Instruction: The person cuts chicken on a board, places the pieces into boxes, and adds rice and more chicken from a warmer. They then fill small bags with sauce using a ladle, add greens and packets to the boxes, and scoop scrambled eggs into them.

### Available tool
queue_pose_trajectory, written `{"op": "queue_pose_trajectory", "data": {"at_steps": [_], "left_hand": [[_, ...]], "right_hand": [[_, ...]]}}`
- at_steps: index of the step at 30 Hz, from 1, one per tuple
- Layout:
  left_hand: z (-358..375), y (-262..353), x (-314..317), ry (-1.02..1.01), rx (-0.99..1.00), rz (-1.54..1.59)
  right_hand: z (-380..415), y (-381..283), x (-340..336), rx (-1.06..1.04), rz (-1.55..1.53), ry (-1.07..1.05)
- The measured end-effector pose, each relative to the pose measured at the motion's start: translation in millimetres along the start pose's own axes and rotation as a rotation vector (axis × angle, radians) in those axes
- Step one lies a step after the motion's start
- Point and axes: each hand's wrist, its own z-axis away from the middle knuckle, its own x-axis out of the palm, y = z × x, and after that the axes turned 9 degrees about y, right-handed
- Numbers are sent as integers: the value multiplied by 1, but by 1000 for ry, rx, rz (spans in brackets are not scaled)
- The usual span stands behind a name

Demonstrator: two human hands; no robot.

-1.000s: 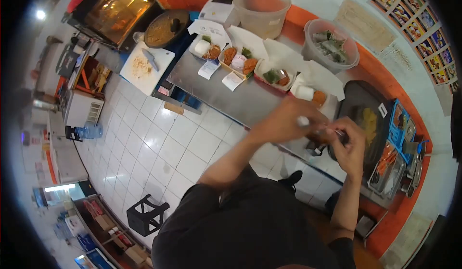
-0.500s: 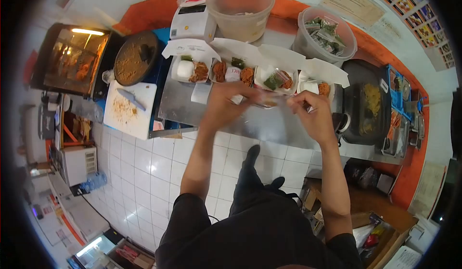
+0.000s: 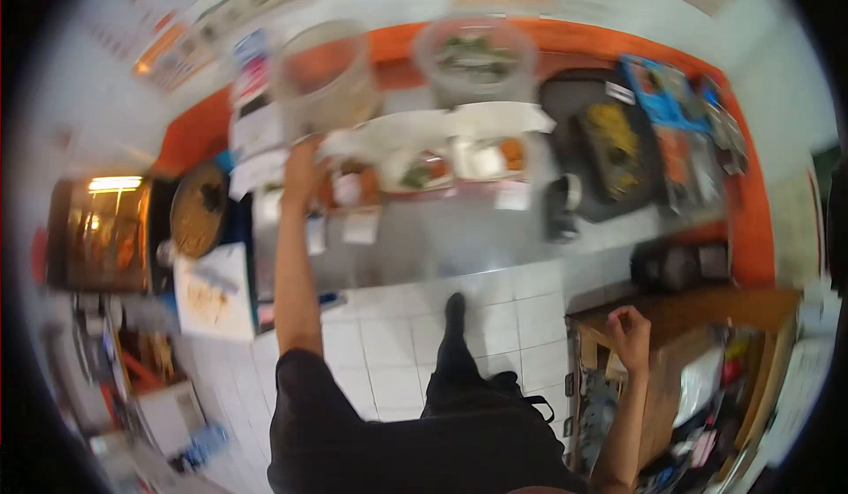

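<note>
My left hand (image 3: 303,176) reaches over the counter at the left boxes; motion blur hides what its fingers do. Right beside it sits an open food box (image 3: 353,209) with fried chicken (image 3: 364,176) and a pale wrapped portion. The leftmost box (image 3: 268,201) is partly covered by my arm. Farther right is a box (image 3: 422,187) with a green item and chicken, then a box (image 3: 481,173) with white rice (image 3: 487,159) and a fried piece. My right hand (image 3: 629,339) is held off the counter with curled fingers; whether anything is in them cannot be made out.
Behind the boxes stand a clear bucket (image 3: 327,88) and a tub of green packets (image 3: 474,57). A black tray (image 3: 565,105) with yellow food lies to the right. On the left are a round pan (image 3: 196,216), a cutting board (image 3: 234,317) and a lit display warmer (image 3: 102,233).
My left hand has moved left across the boxes. My right hand has left the counter, going down and right. The hands were together over the boxes before. The view has shifted.
</note>
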Motion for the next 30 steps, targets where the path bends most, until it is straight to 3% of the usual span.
{"op": "queue_pose_trajectory", "data": {"at_steps": [2, 4, 5, 6, 7, 10, 12, 13, 14, 15, 16, 19, 20, 21, 24, 26, 30], "left_hand": [[-5, 36, 7, 3, -145, 94], [-9, 119, 6, -82, -403, 333], [-6, 169, 7, -170, -484, 476], [17, 177, 45, -229, -349, 421], [43, 211, 83, -352, -230, 649], [141, 431, 104, -723, -77, 1086], [215, 536, 121, -1011, 351, 1165], [235, 627, 40, -1209, 231, 1155], [277, 676, 39, -1374, 167, 1373], [313, 712, 36, -1468, 230, 1431], [326, 744, 26, -1591, 291, 1436], [352, 815, -17, -1657, 293, 1310], [358, 841, -26, -1738, 284, 1279], [368, 867, -32, -1811, 270, 1278], [403, 925, -50, -1750, 332, 1231], [417, 956, -53, -1761, 262, 1231], [452, 1013, -32, -1874, 217, 1192]], "right_hand": [[47, 25, -37, 57, -17, 127], [95, 53, -63, 192, 147, 210], [121, 78, -74, 218, 56, 181], [150, 100, -78, 193, 34, 215], [178, 126, -73, 128, -18, 288], [234, 130, -78, 145, -164, 332], [272, 137, -83, 119, -346, 340], [291, 151, -83, 122, -439, 366], [311, 173, -81, 119, -550, 412], [329, 202, -75, 149, -652, 477], [347, 222, -106, 141, -617, 515], [407, 255, -131, 223, -804, 724], [431, 248, -163, 341, -889, 730], [447, 259, -175, 317, -928, 796], [501, 291, -213, 257, -1025, 933], [514, 313, -235, 224, -1085, 1008], [526, 367, -263, 321, -1186, 1178]]}}
